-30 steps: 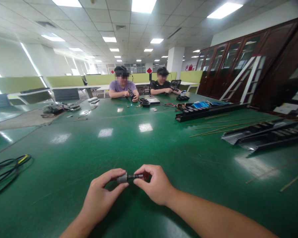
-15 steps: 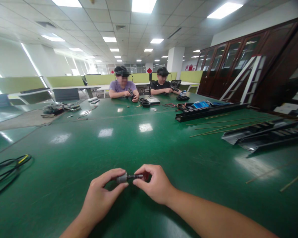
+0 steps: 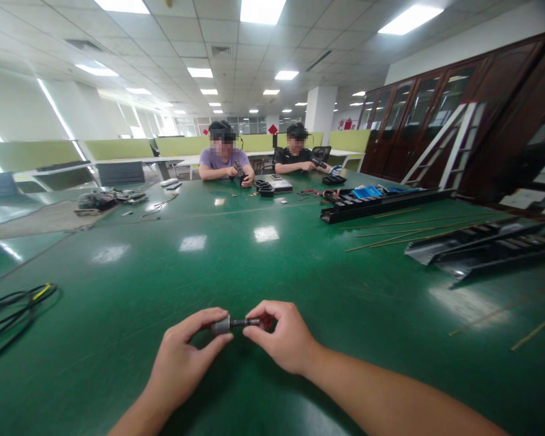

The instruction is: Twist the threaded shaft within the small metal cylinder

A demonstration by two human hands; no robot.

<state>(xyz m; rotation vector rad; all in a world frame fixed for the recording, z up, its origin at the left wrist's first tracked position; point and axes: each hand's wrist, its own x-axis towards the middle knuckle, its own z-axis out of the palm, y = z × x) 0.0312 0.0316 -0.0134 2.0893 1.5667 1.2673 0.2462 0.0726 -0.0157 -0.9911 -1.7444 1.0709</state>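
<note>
A small metal part with a grey cylindrical body and a thin dark shaft (image 3: pixel 221 326) lies level between my hands, above the green table (image 3: pixel 131 284). My left hand (image 3: pixel 186 354) pinches the wide cylinder between thumb and fingers. On the other side, my right hand (image 3: pixel 284 336) has its thumb and index finger closed on the shaft's tip. Part of the right hand's curled fingers is hidden behind the thumb. The exact kind of part is too small to make out.
A coiled black cable (image 3: pixel 13 309) lies at the left. Thin rods (image 3: pixel 390 237) and black metal channels (image 3: pixel 485 248) lie at the right. Across the table sit two people, one in a purple shirt (image 3: pixel 218 163), one in black (image 3: pixel 290 158), handling tools. A ladder (image 3: pixel 458 145) stands behind.
Both hands keep their hold on the metal part. The left hand and the part have shifted very slightly left; the right hand stays almost still.
</note>
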